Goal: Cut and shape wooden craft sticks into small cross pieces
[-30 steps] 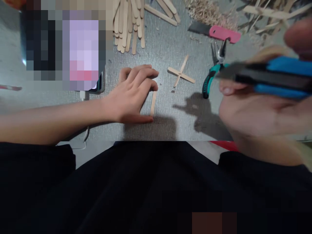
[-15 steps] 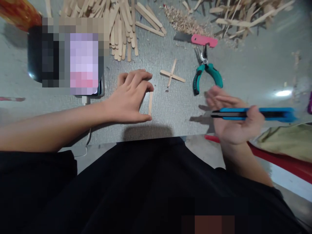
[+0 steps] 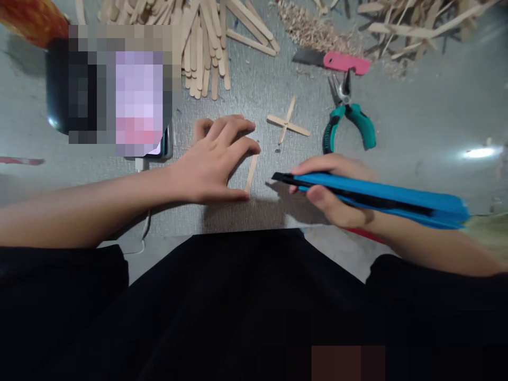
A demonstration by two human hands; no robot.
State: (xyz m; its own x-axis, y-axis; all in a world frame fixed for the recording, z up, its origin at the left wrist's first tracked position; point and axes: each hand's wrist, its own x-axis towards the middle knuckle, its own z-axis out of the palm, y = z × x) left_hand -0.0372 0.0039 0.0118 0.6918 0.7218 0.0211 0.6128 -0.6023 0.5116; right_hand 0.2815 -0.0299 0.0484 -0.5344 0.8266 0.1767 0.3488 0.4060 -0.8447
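Note:
My left hand (image 3: 214, 159) rests on the table, its index finger and thumb at the two ends of a short wooden craft stick (image 3: 252, 172) that lies flat. In my right hand (image 3: 337, 185) is a blue utility knife (image 3: 381, 193). Its dark tip points left toward the stick, a little apart from it. Two small craft sticks crossed into an X (image 3: 286, 124) lie beyond the hands. Right of the X, teal-handled pliers (image 3: 346, 106) lie with their handles spread.
Behind the pliers lies a pink-handled cutter (image 3: 345, 62) beside wood shavings (image 3: 313, 29). A heap of craft sticks (image 3: 206, 53) is at the back, and split wood pieces (image 3: 413, 32) at back right. A phone (image 3: 138, 100) with a white cable (image 3: 146, 227) lies at left.
My right hand has moved left and turned over, bringing the utility knife's tip near the short stick. The stick is tilted slightly more under my left fingers. The whole view has shifted a little.

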